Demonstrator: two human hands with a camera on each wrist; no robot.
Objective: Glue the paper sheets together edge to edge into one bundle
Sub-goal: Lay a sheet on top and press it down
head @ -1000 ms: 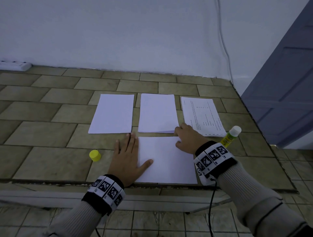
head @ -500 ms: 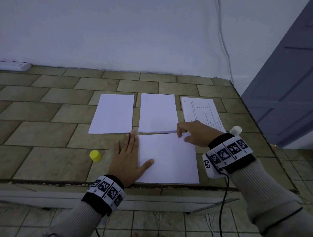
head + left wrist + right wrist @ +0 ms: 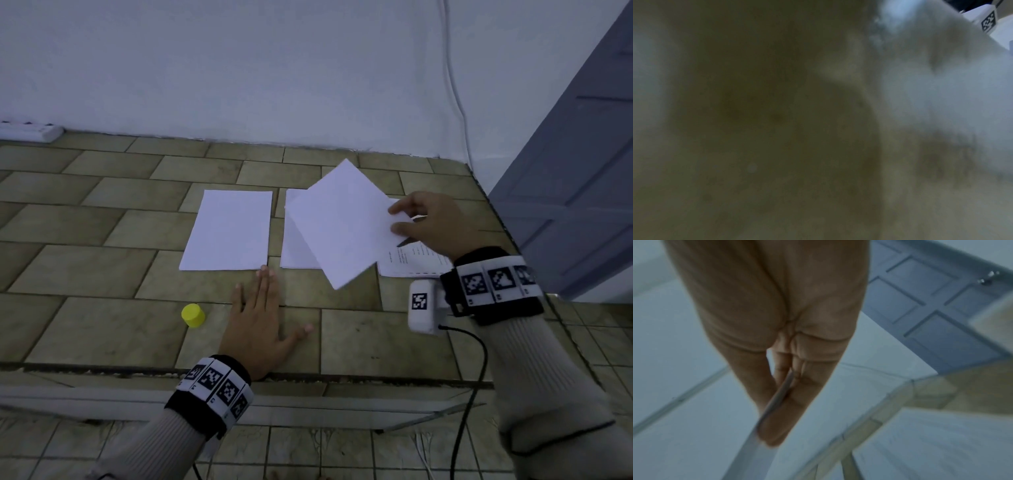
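Right hand (image 3: 430, 224) raised above the far right of the tiled floor (image 3: 85, 270), thumb and fingers pinched on one edge of a blank sheet (image 3: 342, 222); sheet lifted clear of the tiles, tilted with one corner pointing away, hanging over the middle sheet (image 3: 294, 246) and partly over the printed sheet (image 3: 414, 262). Seen edge-on in the right wrist view, lifted sheet (image 3: 774, 395) clamped between thumb and fingers (image 3: 793, 402). Left hand (image 3: 260, 322) laid flat on bare tile, palm down, fingers straight and together, thumb spread to the right, nothing held; fingertips just short of the near edge of the left sheet (image 3: 229, 229). Left sheet, middle sheet and printed sheet lying flat in a row, side by side with narrow gaps, near the white wall (image 3: 274, 68). Yellow cap (image 3: 193, 315) standing on the tile just left of the left hand. Grey-blue door (image 3: 582, 171) at far right. Left wrist view blurred and murky, nothing legible beyond a pale patch and a marker tag
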